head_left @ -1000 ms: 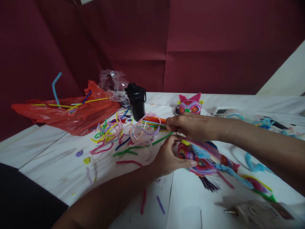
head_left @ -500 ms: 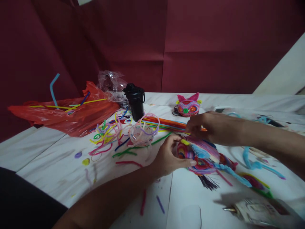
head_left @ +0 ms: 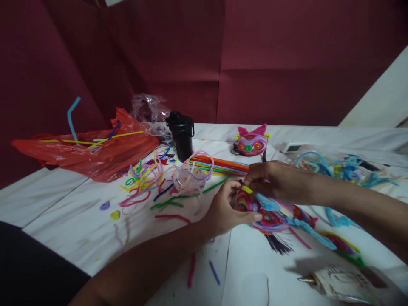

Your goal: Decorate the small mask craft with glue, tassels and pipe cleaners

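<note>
A colourful figure made of coiled pipe cleaners point(head_left: 276, 221), with a dark tassel and a light blue pipe-cleaner strand, lies on the white table before me. My left hand point(head_left: 223, 209) grips its left side, thumb along the front and fingers behind. Over its top edge my right hand point(head_left: 274, 180) bends down, fingers pinched together beside a small yellow piece point(head_left: 247, 189). Whatever sits between those fingertips is hidden. Behind the hands stands a pink lion-like pipe-cleaner head point(head_left: 252, 142) with two pointed ears.
A hot glue gun point(head_left: 341, 282) lies at front right. Pipe-cleaner bundles point(head_left: 219, 165) and a clear round container point(head_left: 189, 180) lie past my left hand. Further back are a black bottle point(head_left: 181, 138) and a red plastic bag point(head_left: 95, 155). Blue scraps point(head_left: 350, 168) lie at right.
My right hand has come down and slightly left, from above the figure onto its top edge. The left hand stays on the figure, nearly unmoved.
</note>
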